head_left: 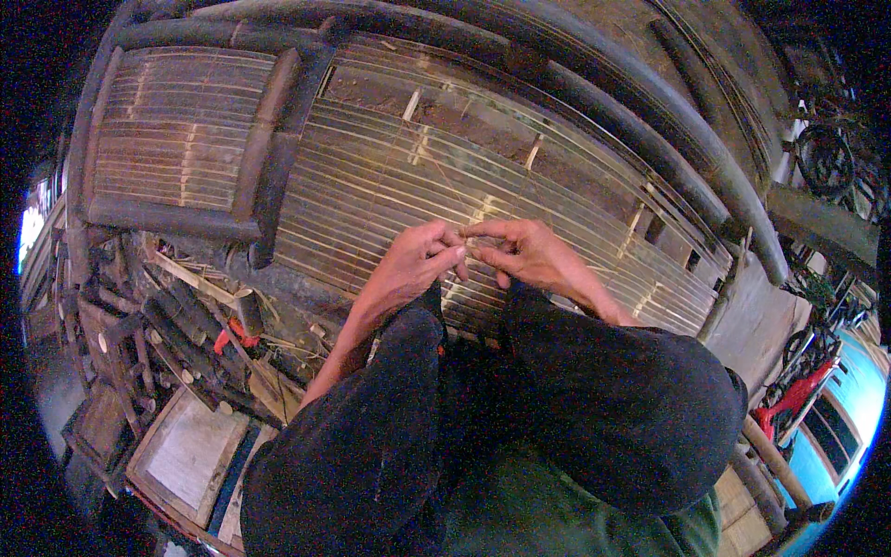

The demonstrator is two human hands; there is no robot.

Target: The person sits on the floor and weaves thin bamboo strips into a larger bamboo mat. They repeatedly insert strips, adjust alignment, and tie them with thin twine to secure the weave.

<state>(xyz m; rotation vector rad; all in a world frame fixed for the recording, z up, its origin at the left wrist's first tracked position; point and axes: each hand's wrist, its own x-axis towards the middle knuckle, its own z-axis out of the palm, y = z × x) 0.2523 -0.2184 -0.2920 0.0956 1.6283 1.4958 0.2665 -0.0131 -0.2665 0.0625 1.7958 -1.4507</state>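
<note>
My left hand (pixel 430 255) and my right hand (pixel 531 255) meet in front of my knees, both closed with thumb and fingertips pinched. Between their fingertips is a thin strand, mostly hidden by the fingers; a fine brownish line leads from there up over the slats. Whether it is string or wire I cannot tell. Just below the hands lies a panel of split bamboo slats (pixel 343 195), spaced in parallel rows, with pale cross marks at the nodes. Fine lines cross the slats. Toward its far side the panel has wider gaps bridged by short light pieces.
Thick dark bamboo poles (pixel 640 88) frame the far side. On the left stands a smaller slatted bamboo section (pixel 176 125) in a pole frame. Cut bamboo pieces (pixel 181 320) and a red object (pixel 236 335) lie at lower left, near a wooden-framed board (pixel 188 452).
</note>
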